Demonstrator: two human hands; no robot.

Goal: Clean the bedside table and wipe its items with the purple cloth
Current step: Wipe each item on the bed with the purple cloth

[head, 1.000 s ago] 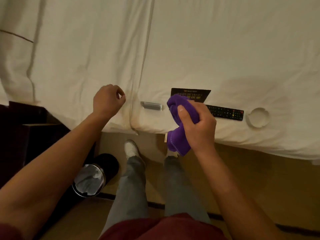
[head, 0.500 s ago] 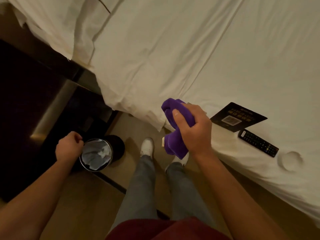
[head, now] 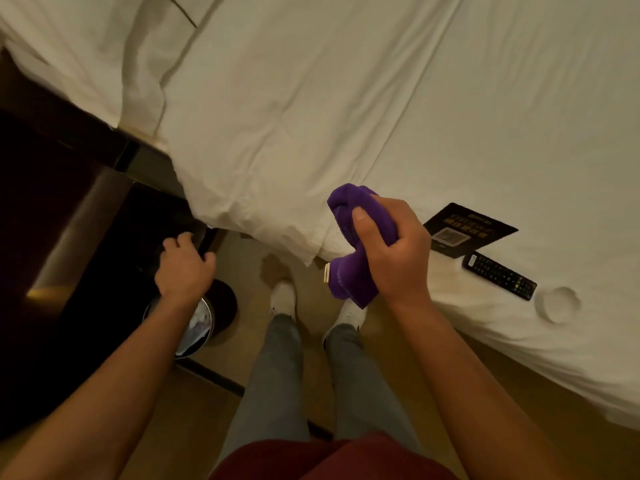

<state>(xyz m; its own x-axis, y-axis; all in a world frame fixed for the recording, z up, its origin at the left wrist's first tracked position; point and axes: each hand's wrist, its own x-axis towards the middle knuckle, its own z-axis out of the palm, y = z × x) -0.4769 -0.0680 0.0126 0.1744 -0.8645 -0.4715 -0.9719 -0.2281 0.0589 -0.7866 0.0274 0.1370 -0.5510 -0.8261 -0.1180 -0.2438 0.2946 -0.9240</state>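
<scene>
My right hand (head: 398, 251) grips the bunched purple cloth (head: 348, 280) in the air at the bed's edge, above my feet. My left hand (head: 183, 268) hovers with loosely curled fingers over the dark bedside table (head: 69, 220) at the left; I see nothing in it, though the spot is very dark. On the white sheet to the right lie a black card (head: 467, 226), a black remote (head: 500, 276) and a round white dish (head: 557, 304).
The white bed (head: 346, 98) fills the top and right. A small metal-rimmed waste bin (head: 201, 323) stands on the floor under my left wrist, next to the table. My feet stand on tan floor between bin and bed.
The view swung left from the bed toward the bedside table. My left hand went from the sheet down over the bin, then up to the table's front. The cloth stays in my right hand.
</scene>
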